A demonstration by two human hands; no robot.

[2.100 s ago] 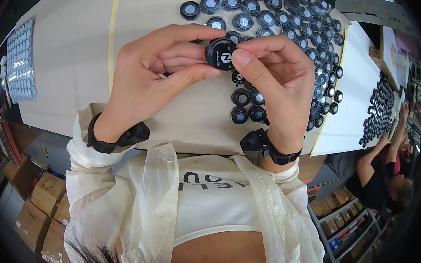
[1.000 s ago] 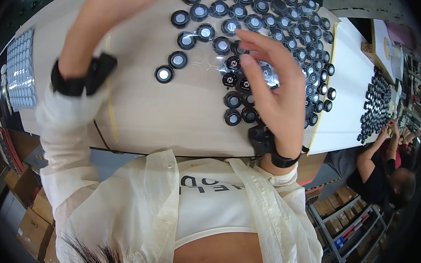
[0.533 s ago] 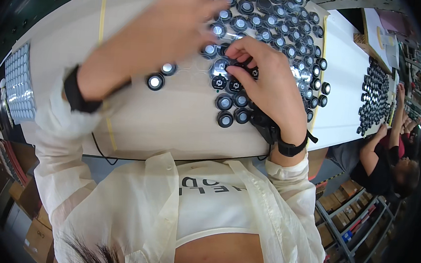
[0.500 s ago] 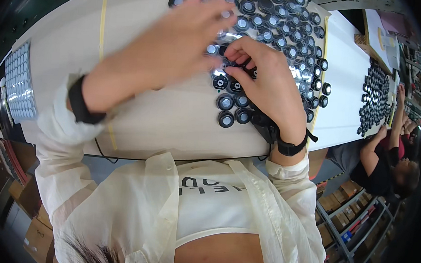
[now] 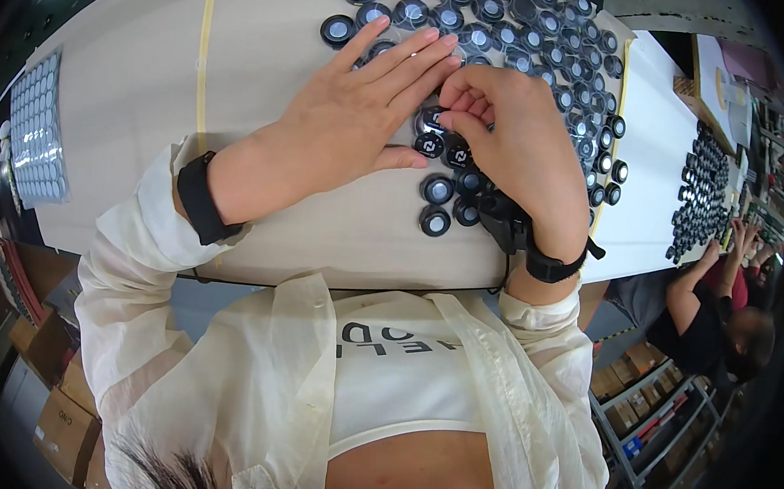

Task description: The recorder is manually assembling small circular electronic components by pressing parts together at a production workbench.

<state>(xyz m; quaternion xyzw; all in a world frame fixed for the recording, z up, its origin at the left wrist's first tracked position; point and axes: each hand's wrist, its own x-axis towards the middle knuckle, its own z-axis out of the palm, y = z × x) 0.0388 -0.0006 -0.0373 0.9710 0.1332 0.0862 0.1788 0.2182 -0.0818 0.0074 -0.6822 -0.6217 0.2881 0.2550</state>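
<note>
My left hand [image 5: 342, 118] lies palm down with its fingers stretched out and the thumb apart, its fingertips over the left edge of a spread of small round black parts [image 5: 411, 12] with pale grey centres. Close to its right, my right hand [image 5: 514, 126] is closed, thumb and forefinger pinched together beside a black part [image 5: 430, 120]. What the pinch holds is hidden by the fingers. Just below it, between the hands, sits a part topped with a black disc bearing a white mark [image 5: 430, 145]. A similar marked disc [image 5: 458, 156] is beside it, partly under my right hand.
A clear sheet of round white stickers [image 5: 39, 133] lies at the table's far left. Yellow tape [image 5: 202, 68] crosses the beige tabletop [image 5: 130, 90]. A black device [image 5: 501, 223] hangs by my right wrist. Farther right are more black parts [image 5: 700, 189] and a co-worker [image 5: 679, 305].
My left hand, blurred before, has come back toward me and flattened out. My right hand keeps its pinch. The whole view has shifted slightly.
</note>
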